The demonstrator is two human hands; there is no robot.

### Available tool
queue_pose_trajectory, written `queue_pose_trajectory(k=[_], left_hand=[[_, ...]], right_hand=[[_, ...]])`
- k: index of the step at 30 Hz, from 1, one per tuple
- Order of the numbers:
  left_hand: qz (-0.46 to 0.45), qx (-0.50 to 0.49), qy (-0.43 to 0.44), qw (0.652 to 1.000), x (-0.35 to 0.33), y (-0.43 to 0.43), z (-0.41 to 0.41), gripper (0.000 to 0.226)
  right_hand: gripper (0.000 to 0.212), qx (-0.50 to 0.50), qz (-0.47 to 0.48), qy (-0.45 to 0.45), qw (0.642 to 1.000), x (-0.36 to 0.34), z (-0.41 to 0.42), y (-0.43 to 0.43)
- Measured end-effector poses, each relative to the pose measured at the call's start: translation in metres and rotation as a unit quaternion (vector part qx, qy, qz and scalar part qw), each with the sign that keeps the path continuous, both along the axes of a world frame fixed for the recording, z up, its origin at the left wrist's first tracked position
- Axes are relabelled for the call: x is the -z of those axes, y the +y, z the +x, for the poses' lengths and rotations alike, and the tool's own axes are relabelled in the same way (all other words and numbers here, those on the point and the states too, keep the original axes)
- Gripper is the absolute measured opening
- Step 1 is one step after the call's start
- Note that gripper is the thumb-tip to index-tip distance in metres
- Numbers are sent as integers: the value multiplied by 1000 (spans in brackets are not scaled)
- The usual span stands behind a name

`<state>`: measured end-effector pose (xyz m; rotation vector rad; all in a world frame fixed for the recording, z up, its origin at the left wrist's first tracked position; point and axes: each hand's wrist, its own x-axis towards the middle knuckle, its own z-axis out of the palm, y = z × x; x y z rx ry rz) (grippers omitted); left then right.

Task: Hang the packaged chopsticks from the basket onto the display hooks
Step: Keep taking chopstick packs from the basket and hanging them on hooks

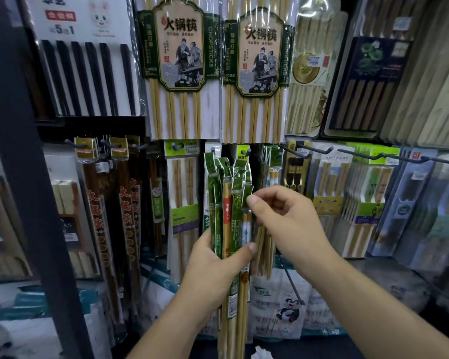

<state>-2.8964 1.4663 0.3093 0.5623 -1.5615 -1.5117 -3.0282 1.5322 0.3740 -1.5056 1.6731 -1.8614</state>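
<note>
Left hand (218,265) grips a bundle of packaged chopsticks (227,203), whose lower ends are cut off at six o'clock. Right hand (283,218) pinches what looks like one pack's green top. Display hooks (245,152) sit at twelve o'clock, with dim, crowded shelving beyond.

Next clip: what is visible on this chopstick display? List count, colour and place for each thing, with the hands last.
packaged chopsticks: several in a bundle, green headers, centre, held upright
hot-pot chopstick packs: two, green and cream labels, top centre
black chopstick pack: one, white card, top left
gold-medallion pack: one, pale, upper right
dark blue pack: one, brown chopsticks inside, upper right
display hooks: several, dark, lower row
red-lettered packs: at least two, brown, lower left
shelf upright: one, dark, left
panda bag: one, white, bottom centre
left grip: holds the bundle around its middle
right grip: pinches one green header
</note>
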Motion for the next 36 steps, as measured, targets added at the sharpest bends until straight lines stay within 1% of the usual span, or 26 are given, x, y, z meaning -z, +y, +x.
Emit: queue_pose_trajectory(k=[6, 11, 14, 17, 23, 27, 36], left_hand=[[-11, 1, -2, 1000, 1, 1, 0, 43], [-13, -9, 3, 1000, 4, -2, -1, 40], [3, -20, 14, 1000, 5, -4, -1, 38], [18, -17, 16, 1000, 5, -4, 1, 27], [13, -16, 5, 1000, 7, -5, 0, 28], [20, 0, 11, 1000, 7, -5, 0, 28], [26, 2, 26, 999, 7, -6, 1, 26]], right_hand=[[3, -1, 24, -42, 999, -3, 1, -1], [13, 4, 15, -77, 997, -6, -2, -1], [14, 41, -10, -81, 996, -20, -9, -1], [16, 93, -36, -90, 991, -39, -20, -5], [25, 128, -51, -125, 983, -56, -28, -16], [32, 154, -40, -128, 979, -56, -28, -19], [29, 169, -31, -117, 978, -51, -34, -25]])
